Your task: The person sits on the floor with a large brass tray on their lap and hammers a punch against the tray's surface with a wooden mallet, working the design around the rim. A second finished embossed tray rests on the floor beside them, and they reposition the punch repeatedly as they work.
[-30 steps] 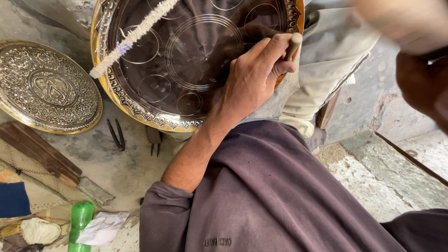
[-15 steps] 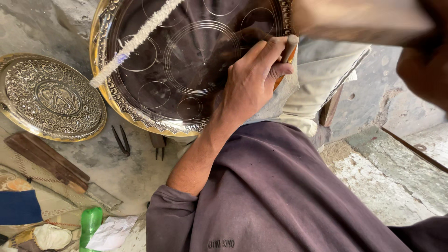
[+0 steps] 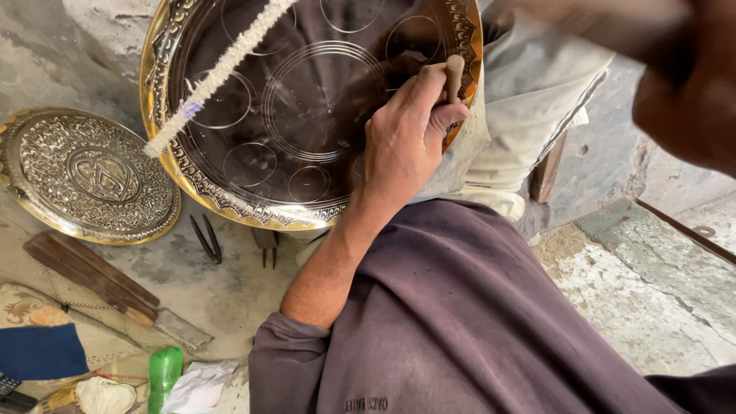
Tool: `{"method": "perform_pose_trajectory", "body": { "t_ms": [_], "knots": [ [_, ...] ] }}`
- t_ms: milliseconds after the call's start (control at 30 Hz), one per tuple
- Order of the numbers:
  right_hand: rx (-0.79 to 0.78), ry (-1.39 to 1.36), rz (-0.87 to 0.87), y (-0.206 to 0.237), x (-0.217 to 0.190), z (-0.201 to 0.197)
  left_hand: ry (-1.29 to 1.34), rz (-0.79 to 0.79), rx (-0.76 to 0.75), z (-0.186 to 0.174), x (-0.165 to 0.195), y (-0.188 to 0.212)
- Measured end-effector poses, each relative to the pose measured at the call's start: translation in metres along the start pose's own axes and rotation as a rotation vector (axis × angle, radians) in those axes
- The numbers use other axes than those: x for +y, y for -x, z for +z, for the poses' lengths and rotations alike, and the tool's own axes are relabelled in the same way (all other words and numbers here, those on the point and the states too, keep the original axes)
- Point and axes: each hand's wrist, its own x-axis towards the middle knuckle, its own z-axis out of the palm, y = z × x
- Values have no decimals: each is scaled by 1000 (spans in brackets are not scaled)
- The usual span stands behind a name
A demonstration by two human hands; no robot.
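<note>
A large round brass tray (image 3: 163, 161) with an engraved rim and scribed circles on its dark face leans in front of me. My left hand (image 3: 402, 146) grips a short metal chisel (image 3: 454, 73) whose tip is on the tray's right side near the rim. My right hand (image 3: 690, 100) is raised at the top right, close to the camera and blurred. A pale wooden handle (image 3: 606, 19) streaks out from it to the left. A white fuzzy rod (image 3: 218, 73) lies slanted across the tray's left half.
A smaller embossed metal plate (image 3: 88, 176) lies on the stone floor at left. Dark pincers (image 3: 207, 239), a flat wooden tool (image 3: 88, 277), a green bottle (image 3: 165, 376) and blue cloth (image 3: 38, 351) lie below it. A stone step (image 3: 652, 284) runs at right.
My left hand and the chisel have stayed on the same spot of the tray. The blurred right hand with its handle has swung at the top right. The view has shifted slightly.
</note>
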Motion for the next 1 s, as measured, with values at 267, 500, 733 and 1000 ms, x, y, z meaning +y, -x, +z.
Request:
{"method": "perform_pose_trajectory", "body": {
  "t_ms": [267,500,733,1000],
  "knots": [
    [-1,-15,-3,-1,2,6,-57,-54,75,8,-2,7],
    [-22,-3,-9,-12,2,-1,-50,-85,67,8,0,11],
    [-57,12,-22,-18,-3,-8,-7,-167,8,6,4,9],
    [-223,-29,332,-8,-13,-16,39,-137,-15,1,8,6]
  ]
}}
